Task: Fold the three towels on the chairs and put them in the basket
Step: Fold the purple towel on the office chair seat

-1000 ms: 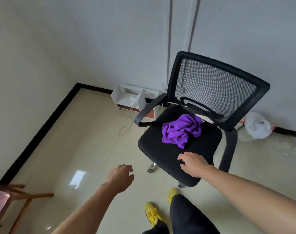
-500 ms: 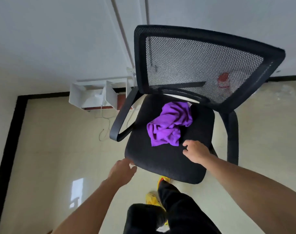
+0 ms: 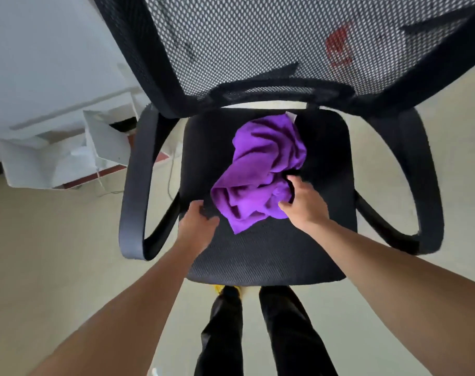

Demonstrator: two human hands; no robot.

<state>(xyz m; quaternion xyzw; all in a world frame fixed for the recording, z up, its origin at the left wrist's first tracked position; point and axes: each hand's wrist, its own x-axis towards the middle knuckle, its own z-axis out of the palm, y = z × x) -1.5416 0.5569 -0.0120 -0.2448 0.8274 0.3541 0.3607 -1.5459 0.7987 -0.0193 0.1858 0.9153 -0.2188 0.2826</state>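
Purple towel point(image 3: 260, 172) crumpled mid-seat on chair point(image 3: 258, 256), prob. light & limp: pinch near corners; right hand point(image 3: 304, 203) open-fingered touching towel's near-right edge, left hand point(image 3: 198, 222) open just left of towel.

We count one purple towel point(image 3: 260, 172), crumpled on one black office chair point(image 3: 258, 256). The chair has two armrests, left armrest point(image 3: 134, 185) and right armrest point(image 3: 423, 185), plus one mesh backrest point(image 3: 258, 42). Two hands in view: left hand point(image 3: 197, 226), right hand point(image 3: 305, 204). Two bare forearms, two dark trouser legs point(image 3: 293, 335). One yellow shoe point(image 3: 225, 288) is partly visible under the seat edge. One white shelf unit point(image 3: 68, 153) sits on the floor by the wall.
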